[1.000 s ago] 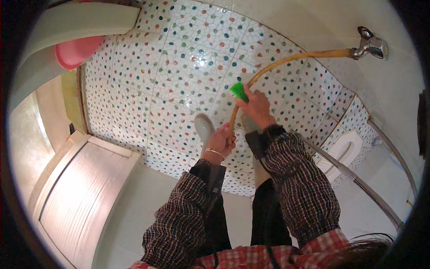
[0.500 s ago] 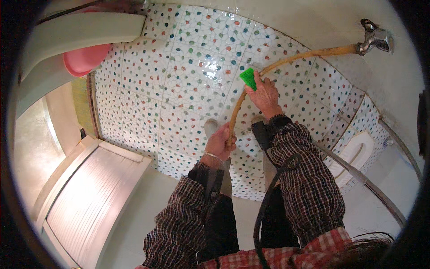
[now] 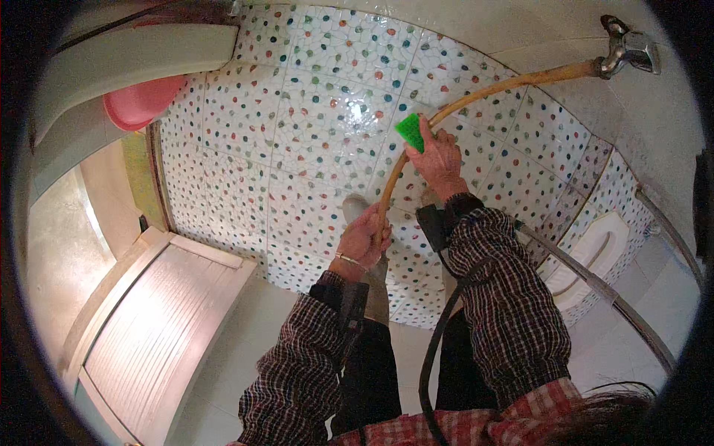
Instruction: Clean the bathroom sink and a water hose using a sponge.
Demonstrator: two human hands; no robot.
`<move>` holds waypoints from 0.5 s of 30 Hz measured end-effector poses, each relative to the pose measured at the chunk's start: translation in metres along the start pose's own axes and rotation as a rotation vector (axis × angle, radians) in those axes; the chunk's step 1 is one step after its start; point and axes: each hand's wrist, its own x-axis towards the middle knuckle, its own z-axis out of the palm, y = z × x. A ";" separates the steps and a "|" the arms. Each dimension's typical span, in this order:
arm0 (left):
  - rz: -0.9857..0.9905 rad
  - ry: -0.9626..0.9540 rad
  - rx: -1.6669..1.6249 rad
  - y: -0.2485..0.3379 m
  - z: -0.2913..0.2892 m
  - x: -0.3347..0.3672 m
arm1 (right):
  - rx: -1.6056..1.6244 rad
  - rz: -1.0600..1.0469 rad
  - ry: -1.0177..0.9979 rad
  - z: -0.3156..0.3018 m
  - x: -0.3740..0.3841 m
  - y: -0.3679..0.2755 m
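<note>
A tan rubber hose [image 3: 513, 84] runs from a metal tap [image 3: 628, 52] on the right wall across to my hands. My left hand [image 3: 362, 239] is wrapped round its lower end, just in front of my feet. Farther up the hose, my right hand [image 3: 437, 158] is closed on a bright green scrubbing sponge [image 3: 410, 132]. The sponge sticks out to the left past my thumb. Under the right hand the hose passes close against the palm and sponge; whether the fingers also grip it, I cannot tell.
Wet white floor tiles [image 3: 320, 141] with coloured pebble spots spread below. A pink basin [image 3: 145, 102] sits under a pale sink [image 3: 149, 56] at the far left. A slatted door [image 3: 160, 334] stands at left, a squat toilet [image 3: 591, 260] at right, with a grey pipe [image 3: 595, 286] beside it.
The view has shifted slightly. Both hands keep their hold in nearly the same places, with the sponge a touch lower and more to the left.
</note>
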 end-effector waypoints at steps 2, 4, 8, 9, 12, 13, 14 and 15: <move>-0.045 -0.052 -0.033 -0.002 0.004 0.012 | -0.081 0.087 0.116 -0.001 -0.008 0.004; -0.057 -0.037 -0.063 -0.001 -0.015 0.014 | 0.478 0.006 -0.130 0.015 -0.044 -0.020; -0.127 0.107 0.034 0.009 -0.014 0.010 | 0.594 -0.128 -0.220 0.018 -0.089 -0.030; -0.133 0.111 0.035 0.009 -0.014 0.009 | 0.579 -0.100 -0.303 0.015 -0.092 -0.028; -0.191 -0.054 0.039 0.017 -0.006 0.003 | 0.400 0.013 -0.190 0.011 -0.055 -0.010; -0.206 -0.055 0.028 0.015 -0.003 0.006 | 0.397 0.014 -0.185 0.011 -0.040 -0.002; -0.229 -0.059 0.011 0.008 -0.001 0.012 | 0.321 0.060 -0.072 0.013 -0.029 0.010; -0.239 -0.069 0.006 0.002 0.003 0.019 | 0.240 0.104 0.042 0.014 -0.026 0.020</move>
